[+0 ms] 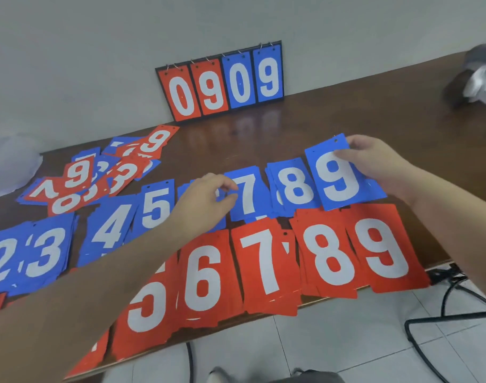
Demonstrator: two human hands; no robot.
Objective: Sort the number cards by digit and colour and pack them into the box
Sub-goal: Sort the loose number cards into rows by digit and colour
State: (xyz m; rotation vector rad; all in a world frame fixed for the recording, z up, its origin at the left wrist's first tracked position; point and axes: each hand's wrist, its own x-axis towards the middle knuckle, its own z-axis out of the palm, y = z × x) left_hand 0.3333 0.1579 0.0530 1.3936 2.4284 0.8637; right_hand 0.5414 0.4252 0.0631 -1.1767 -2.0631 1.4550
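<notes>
At about nine o'clock on the desk (347, 117) an unsorted heap of red and blue cards (98, 175) waits, with blue piles 2 to 5 laid in a row below it. The left hand (206, 200), fingers loosely curled and apparently holding nothing, hovers over the blue 6 pile beside the blue 7 pile (247, 194). Towards three o'clock the right hand (374, 164) pinches a blue 9 card (337, 175) by its upper right edge, over the blue 9 spot just right of the blue 8 pile (294, 186). Lowering it square, clear of the 8 pile and the red 9 pile (385, 250), should keep the stacks tidy. No box is in view.
</notes>
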